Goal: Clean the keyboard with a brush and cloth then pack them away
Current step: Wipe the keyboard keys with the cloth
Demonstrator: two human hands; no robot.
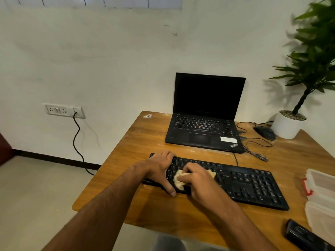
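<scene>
The brown wooden tabletop (145, 142) carries the black full-size keyboard (253, 185), which lies flat in front of the open black laptop (204, 124). The left hand (161, 167) rests on the keyboard's left end, fingers (170, 154) spread over the far edge and thumb at the near edge. Just right of it, the right hand (197, 180) grips the crumpled beige cloth (178, 180) against the left-centre keys. The cloth protrudes on both sides of the curled fingers.

office desk (145, 142), laptop (204, 131), mouse (264, 132), potted plant (308, 69)
</scene>
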